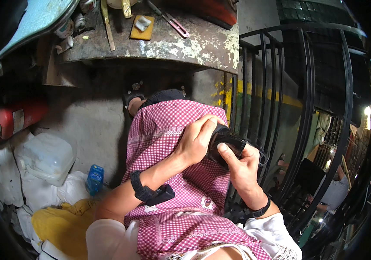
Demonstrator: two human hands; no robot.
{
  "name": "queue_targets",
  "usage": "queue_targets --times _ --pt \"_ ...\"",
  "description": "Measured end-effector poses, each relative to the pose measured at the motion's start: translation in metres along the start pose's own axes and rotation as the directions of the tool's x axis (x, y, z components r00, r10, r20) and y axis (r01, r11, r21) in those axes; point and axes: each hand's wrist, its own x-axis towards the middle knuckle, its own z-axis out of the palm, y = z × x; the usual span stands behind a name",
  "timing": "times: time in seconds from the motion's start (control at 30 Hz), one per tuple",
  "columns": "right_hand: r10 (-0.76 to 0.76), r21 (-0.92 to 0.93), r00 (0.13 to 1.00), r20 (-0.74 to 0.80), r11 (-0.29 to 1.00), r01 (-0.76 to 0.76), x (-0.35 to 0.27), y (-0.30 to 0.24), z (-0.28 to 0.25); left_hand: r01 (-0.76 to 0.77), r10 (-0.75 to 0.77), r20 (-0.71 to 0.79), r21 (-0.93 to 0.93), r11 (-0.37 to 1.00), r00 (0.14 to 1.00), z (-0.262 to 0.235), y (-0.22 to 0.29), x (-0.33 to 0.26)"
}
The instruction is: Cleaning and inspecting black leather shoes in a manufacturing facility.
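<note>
Black and curved, a strap-like part [226, 141] sits between both hands above the lap, over a pink checked apron [168, 130]. Its long axis runs from upper left to lower right, from the knuckles of the left hand [196, 138] down toward the thumb of the right hand [241, 167]. The upper end points toward the railing [281, 86] side of the workbench [185, 43]; the lower end is hidden behind the right palm. What kind of part it is cannot be told.

Left fingers are curled shut over the part's upper edge, pressing it from above. Right fingers wrap it from below, with the thumb laid flat on its near face, so both hands are clamped on it. Thin wires [261, 156] trail from its right side, just beside the right fingers.

Each wrist bears a black band. Beside the left leg on the floor lie a white plastic can [46, 156], a small blue carton [94, 177] and yellow cloth [59, 223]. A red extinguisher [16, 119] lies further left. On the rusty workbench rest pliers [170, 19] and a yellow block [142, 28].
</note>
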Motion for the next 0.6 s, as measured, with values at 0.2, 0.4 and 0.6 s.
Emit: queue_targets --times 0.2,0.4,0.6 --pt "0.118 0.263 0.992 0.036 0.957 -0.123 -0.017 0.008 -0.03 -0.15 0.156 -0.004 0.246 0.958 0.988 0.016 0.007 -0.006" --pt "0.114 0.355 0.993 -0.014 0.929 -0.101 -0.028 0.009 -0.04 -0.097 0.091 0.033 0.275 0.957 0.995 0.029 0.02 -0.007" --pt "0.115 0.422 0.993 -0.021 0.902 -0.095 -0.037 0.011 -0.048 -0.056 0.031 0.087 0.295 0.954 0.996 0.035 0.032 -0.01"
